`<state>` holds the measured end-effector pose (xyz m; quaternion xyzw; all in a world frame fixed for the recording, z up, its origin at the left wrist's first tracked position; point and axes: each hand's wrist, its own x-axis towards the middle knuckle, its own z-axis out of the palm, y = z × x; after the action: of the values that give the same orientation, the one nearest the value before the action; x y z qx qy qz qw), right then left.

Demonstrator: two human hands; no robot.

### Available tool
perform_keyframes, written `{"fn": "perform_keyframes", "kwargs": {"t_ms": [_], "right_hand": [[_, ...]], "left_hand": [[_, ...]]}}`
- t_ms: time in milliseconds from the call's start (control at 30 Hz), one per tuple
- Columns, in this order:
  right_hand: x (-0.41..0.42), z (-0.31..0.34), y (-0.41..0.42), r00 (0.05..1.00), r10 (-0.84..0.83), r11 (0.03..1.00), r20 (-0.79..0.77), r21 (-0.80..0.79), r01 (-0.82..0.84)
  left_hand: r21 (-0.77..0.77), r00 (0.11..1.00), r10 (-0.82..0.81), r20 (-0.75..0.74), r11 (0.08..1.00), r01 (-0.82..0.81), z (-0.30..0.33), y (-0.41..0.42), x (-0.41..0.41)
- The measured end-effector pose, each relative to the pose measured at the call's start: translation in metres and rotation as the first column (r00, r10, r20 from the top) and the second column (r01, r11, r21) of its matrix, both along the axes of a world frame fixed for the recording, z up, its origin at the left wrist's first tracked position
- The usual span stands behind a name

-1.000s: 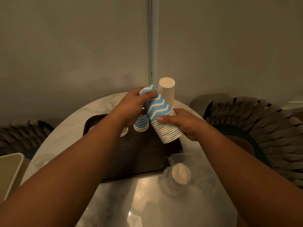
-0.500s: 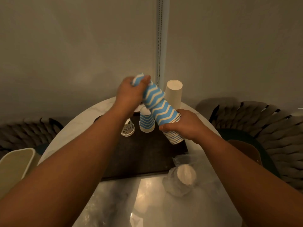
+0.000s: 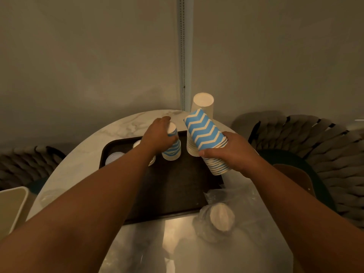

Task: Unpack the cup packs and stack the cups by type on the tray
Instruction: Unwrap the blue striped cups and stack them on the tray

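Two hands work over a dark tray on a round marble table. At the far left of the table's near edge sits a pale bin. Near the tray's far-left corner lie a few pale lids or cup bases, too blurred to identify. The left hand curls over the top of a short blue-striped stack, which stands upright, mouths down, by the tray's far edge. Just beside it, the right hand grips a long chevron stack around its middle; its long axis tilts, closed end up and toward the far left, rims down toward the tray's right edge. Behind it stands a plain white stack, base up. Near the tray's near-right corner, a wrapped pack lies in crumpled plastic.
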<state>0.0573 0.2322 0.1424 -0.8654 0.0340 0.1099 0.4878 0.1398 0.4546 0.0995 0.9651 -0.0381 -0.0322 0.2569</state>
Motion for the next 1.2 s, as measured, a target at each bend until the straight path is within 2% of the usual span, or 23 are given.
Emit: {"fn": "perform_keyframes", "kwargs": {"t_ms": [233, 300, 333, 400, 433, 467, 500, 533, 567, 633, 700, 967, 1133, 1200], "right_hand": [[0.001, -0.003, -0.002, 1.000, 0.004, 1.000, -0.012, 0.019, -0.004], [0.001, -0.003, -0.002, 1.000, 0.001, 0.999, -0.026, 0.046, 0.000], [0.000, -0.003, -0.002, 0.999, 0.003, 0.997, -0.033, 0.075, 0.000], [-0.002, -0.001, 0.000, 0.998, 0.019, 0.987, -0.056, 0.157, -0.010], [-0.004, 0.000, 0.001, 0.997, 0.033, 0.979, -0.074, 0.201, -0.017], [-0.004, 0.002, 0.003, 0.995, 0.047, 0.970, -0.093, 0.242, -0.023], [-0.005, 0.004, 0.005, 0.992, 0.067, 0.959, -0.110, 0.280, -0.034], [-0.006, 0.006, 0.006, 0.988, 0.092, 0.950, -0.120, 0.309, -0.051], [-0.006, 0.008, 0.008, 0.985, 0.120, 0.941, -0.127, 0.330, -0.072], [-0.008, 0.012, 0.013, 0.976, 0.170, 0.937, -0.134, 0.328, -0.119], [-0.010, 0.015, 0.018, 0.974, 0.189, 0.943, -0.122, 0.299, -0.146], [-0.008, 0.013, 0.029, 0.994, 0.114, 0.993, -0.001, 0.025, -0.114], [-0.004, 0.016, 0.030, 0.992, 0.099, 0.964, 0.076, -0.254, -0.077], [-0.004, 0.016, 0.026, 0.992, 0.093, 0.954, 0.081, -0.293, -0.066]], "left_hand": [[0.110, 0.993, -0.062, -0.105, 0.991, 0.074, -0.021, 0.000, 0.005], [0.147, 0.996, -0.059, -0.068, 0.987, 0.068, -0.013, -0.001, 0.004], [0.087, 1.000, -0.021, 0.009, 0.996, 0.020, -0.003, -0.002, 0.002], [-0.239, 0.978, 0.145, 0.148, 0.965, -0.106, 0.021, -0.009, -0.008], [-0.446, 0.970, 0.201, 0.137, 0.887, -0.121, 0.033, -0.013, -0.015], [-0.633, 0.980, 0.191, 0.059, 0.766, -0.111, 0.045, -0.017, -0.023], [-0.765, 0.992, 0.113, -0.047, 0.635, -0.109, 0.053, -0.021, -0.032], [-0.830, 0.990, 0.009, -0.143, 0.543, -0.125, 0.059, -0.024, -0.040], [-0.854, 0.976, -0.074, -0.207, 0.500, -0.143, 0.062, -0.025, -0.047], [-0.847, 0.961, -0.115, -0.251, 0.506, -0.161, 0.063, -0.024, -0.056], [-0.838, 0.968, -0.068, -0.243, 0.518, -0.174, 0.064, -0.021, -0.060], [-0.850, 0.961, 0.063, -0.270, 0.454, -0.268, 0.063, -0.019, -0.067], [-0.835, 0.953, 0.163, -0.256, 0.459, -0.303, 0.060, -0.022, -0.060], [-0.867, 0.944, 0.247, -0.219, 0.395, -0.304, 0.066, -0.018, -0.046]]}}
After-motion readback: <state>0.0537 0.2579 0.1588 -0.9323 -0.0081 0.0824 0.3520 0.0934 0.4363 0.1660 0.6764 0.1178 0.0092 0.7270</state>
